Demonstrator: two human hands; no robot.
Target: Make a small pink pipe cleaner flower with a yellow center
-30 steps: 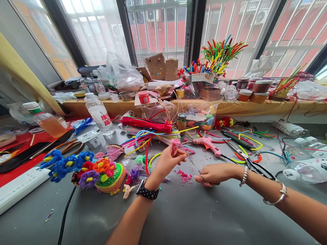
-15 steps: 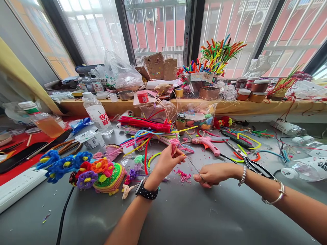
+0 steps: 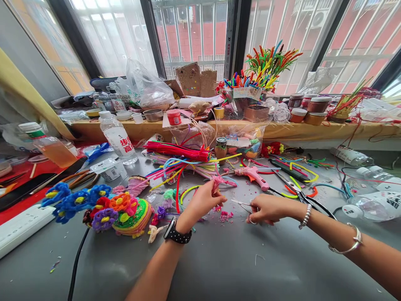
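My left hand, with a dark watch on its wrist, pinches a fuzzy pink piece between thumb and fingers. To its right, my right hand has its fingers in the handles of small scissors. Their blades point left toward my left hand, parted and not touching the pink piece. Pink trimmings lie on the grey table between and below my hands. Part of the pink piece is hidden behind my left fingers.
Fuzzy flowers and a striped round piece lie left. Behind my hands are a red stem bundle, a pink glue gun and a small jar. Large scissors and bottles are right.
My right hand has moved slightly right and up and turned, and its scissors, closed and slanted before, now show parted blades. My left hand has shifted slightly left and down with the pink piece.
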